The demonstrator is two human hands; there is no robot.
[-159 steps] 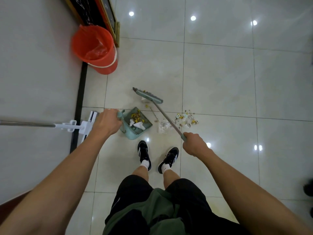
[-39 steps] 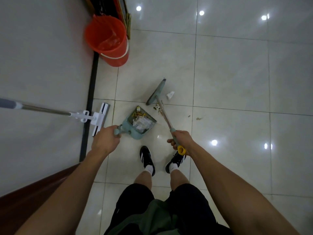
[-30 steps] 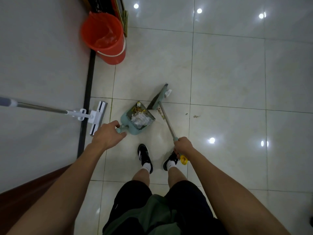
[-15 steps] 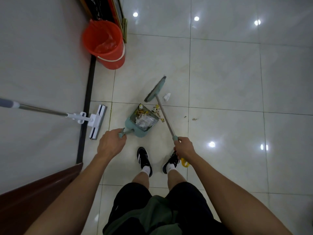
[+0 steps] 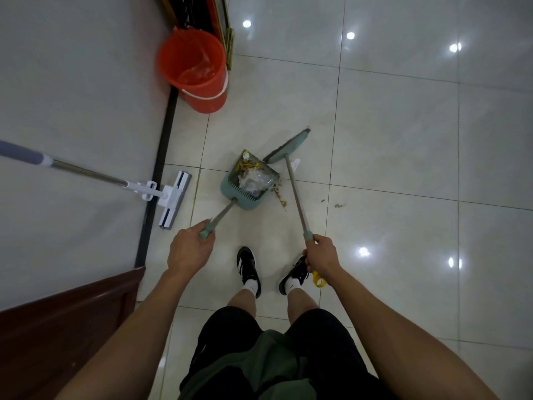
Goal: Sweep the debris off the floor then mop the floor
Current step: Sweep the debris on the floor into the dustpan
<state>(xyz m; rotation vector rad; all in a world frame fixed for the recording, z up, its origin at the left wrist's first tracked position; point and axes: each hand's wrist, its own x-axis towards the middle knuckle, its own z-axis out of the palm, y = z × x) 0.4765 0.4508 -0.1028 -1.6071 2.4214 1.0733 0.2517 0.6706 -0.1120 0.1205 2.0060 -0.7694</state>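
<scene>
- Head view: sweeping step; left hand grips the dustpan handle, right hand grips the broom pole.
- Debris lies just ahead of the right hand, beside the dustpan; next move needs short strokes into it.
- No readable writing.

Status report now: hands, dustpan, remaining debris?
Left hand grips dustpan handle, right hand grips broom. Dustpan loaded. Crumbs and white scrap beside it unswept.
</scene>
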